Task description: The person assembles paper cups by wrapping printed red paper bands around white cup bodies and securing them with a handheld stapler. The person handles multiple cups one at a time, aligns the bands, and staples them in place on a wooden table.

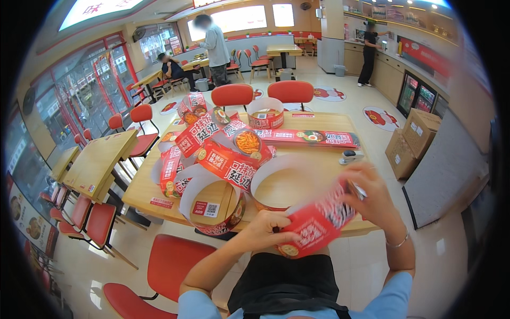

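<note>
In front of my body I hold a red printed paper strip [313, 226], bent round. My left hand [268, 229] pinches its near left end between thumb and fingers. My right hand [366, 189], smeared by motion, is closed at its other end; a small dark, shiny bit by those fingers is too blurred to name. A black stapler [349, 156] lies on the table beyond my right hand. Just past my hands stands a large paper ring [276, 186], with another ring [228, 226] to its left. A heap of printed paper rings [218, 157] covers the table's left half.
A flat stack of red printed strips [319, 138] lies across the wooden table [340, 121], near a separate paper ring [265, 118]. Red chairs [175, 260] stand at the near left and far side. Cardboard boxes [411, 143] stand at right. Several people are farther back.
</note>
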Action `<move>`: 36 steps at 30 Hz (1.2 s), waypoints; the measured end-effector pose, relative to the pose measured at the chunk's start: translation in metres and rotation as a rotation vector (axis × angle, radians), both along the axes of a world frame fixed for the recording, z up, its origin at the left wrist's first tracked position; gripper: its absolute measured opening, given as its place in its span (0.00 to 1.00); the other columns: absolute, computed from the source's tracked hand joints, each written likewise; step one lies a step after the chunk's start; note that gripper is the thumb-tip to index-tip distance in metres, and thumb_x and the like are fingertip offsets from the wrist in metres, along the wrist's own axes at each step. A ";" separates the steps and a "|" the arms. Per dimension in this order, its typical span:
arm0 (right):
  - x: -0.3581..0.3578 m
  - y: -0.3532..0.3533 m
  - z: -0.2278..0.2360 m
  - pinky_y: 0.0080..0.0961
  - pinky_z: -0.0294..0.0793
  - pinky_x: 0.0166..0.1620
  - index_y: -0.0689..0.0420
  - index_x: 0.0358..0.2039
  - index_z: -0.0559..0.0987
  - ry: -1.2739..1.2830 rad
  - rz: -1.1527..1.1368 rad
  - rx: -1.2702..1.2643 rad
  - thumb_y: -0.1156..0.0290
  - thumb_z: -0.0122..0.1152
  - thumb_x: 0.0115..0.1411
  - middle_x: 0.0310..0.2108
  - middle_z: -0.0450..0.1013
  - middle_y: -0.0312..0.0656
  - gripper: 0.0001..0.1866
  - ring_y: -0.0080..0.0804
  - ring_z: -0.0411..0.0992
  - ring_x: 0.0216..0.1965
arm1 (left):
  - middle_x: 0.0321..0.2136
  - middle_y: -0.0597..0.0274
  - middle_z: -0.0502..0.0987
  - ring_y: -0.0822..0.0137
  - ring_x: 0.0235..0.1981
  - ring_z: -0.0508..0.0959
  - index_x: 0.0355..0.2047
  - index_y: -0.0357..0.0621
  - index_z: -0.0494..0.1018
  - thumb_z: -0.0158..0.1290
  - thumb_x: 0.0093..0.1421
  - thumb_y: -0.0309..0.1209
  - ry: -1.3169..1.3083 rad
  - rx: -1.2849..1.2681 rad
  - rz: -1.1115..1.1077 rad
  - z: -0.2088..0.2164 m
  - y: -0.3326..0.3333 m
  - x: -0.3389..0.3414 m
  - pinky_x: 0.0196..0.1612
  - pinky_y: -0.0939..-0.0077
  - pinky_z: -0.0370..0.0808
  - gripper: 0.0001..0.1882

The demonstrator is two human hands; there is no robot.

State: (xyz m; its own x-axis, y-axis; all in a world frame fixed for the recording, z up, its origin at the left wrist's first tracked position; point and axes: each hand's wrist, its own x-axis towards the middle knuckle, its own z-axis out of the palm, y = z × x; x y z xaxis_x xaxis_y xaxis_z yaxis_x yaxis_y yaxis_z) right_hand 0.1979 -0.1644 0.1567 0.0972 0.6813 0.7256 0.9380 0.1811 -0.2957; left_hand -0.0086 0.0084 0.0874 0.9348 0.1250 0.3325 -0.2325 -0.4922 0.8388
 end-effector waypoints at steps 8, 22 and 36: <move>-0.049 -0.035 -0.080 0.27 0.72 0.49 0.60 0.56 0.59 0.829 0.224 0.093 0.75 0.62 0.55 0.41 0.73 0.44 0.30 0.31 0.73 0.45 | 0.28 0.56 0.76 0.66 0.25 0.75 0.28 0.34 0.75 0.64 0.51 0.27 -0.350 -0.066 0.270 -0.002 -0.047 0.016 0.27 0.76 0.69 0.10; -0.048 -0.047 -0.095 0.25 0.76 0.46 0.59 0.53 0.62 0.860 0.179 0.371 0.86 0.62 0.54 0.45 0.72 0.46 0.28 0.29 0.74 0.45 | 0.41 0.49 0.76 0.63 0.38 0.80 0.49 0.38 0.67 0.62 0.53 0.21 -0.488 -0.454 0.133 -0.021 -0.090 0.045 0.38 0.74 0.77 0.24; -0.044 -0.039 -0.112 0.26 0.74 0.49 0.59 0.51 0.63 0.984 0.171 0.113 0.84 0.67 0.51 0.46 0.72 0.45 0.29 0.30 0.72 0.49 | 0.61 0.51 0.61 0.65 0.58 0.68 0.67 0.43 0.44 0.51 0.61 0.19 -0.259 -1.102 0.041 -0.033 -0.078 0.053 0.60 0.69 0.65 0.38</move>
